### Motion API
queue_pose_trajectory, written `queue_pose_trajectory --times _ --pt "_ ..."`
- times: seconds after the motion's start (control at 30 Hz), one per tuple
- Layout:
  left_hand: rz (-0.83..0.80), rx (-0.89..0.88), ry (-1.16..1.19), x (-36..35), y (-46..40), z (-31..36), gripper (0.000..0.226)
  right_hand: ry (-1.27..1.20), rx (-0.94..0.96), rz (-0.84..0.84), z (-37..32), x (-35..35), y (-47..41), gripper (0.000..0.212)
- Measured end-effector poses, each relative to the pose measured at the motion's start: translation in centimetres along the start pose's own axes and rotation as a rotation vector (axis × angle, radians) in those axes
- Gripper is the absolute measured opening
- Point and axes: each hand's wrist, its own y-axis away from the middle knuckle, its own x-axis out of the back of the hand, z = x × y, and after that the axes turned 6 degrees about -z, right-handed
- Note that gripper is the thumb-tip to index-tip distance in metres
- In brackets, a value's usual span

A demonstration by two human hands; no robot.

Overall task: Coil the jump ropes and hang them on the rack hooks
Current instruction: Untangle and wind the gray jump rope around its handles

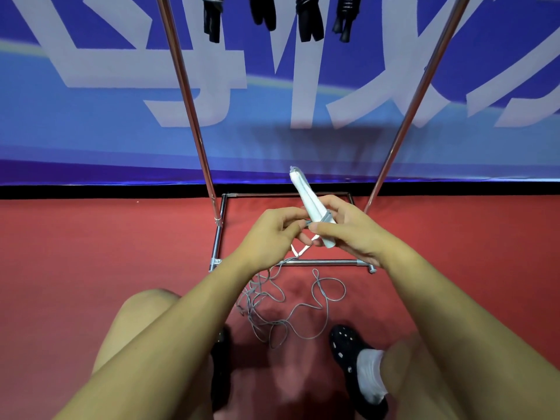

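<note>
My right hand [348, 231] grips two white jump-rope handles [306, 197] held together, their tips pointing up and away. My left hand [269, 231] pinches the grey rope [306, 223] where it crosses the handles. The remaining grey rope [291, 310] hangs down from my hands and lies in loose tangled loops on the red floor between my feet. Several black coiled jump ropes [306, 22] hang from the top of the metal rack [194, 116], at the upper edge of the view.
The rack's chrome base frame [321, 262] sits on the red floor right in front of me, with slanted poles rising left and right [412, 116]. A blue banner wall [91, 131] stands behind it. My knees and black shoes [348, 344] flank the rope pile.
</note>
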Motion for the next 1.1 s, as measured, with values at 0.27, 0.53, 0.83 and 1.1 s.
queue_pose_trajectory --times 0.27,0.53,0.83,1.1 --pt "0.029 0.095 0.081 0.4 -0.2 0.2 0.023 0.216 -0.007 -0.023 0.1 0.2 0.2 0.044" --pt "0.012 0.208 -0.003 1.3 0.3 0.4 0.029 0.209 -0.027 -0.031 -0.5 -0.5 0.3 0.036" --pt "0.097 0.294 -0.189 1.0 0.0 -0.3 0.053 0.455 0.036 -0.01 0.9 -0.4 -0.8 0.034" --pt "0.039 0.289 -0.096 0.6 -0.1 0.2 0.034 0.206 -0.055 0.039 1.8 -0.9 -1.8 0.029"
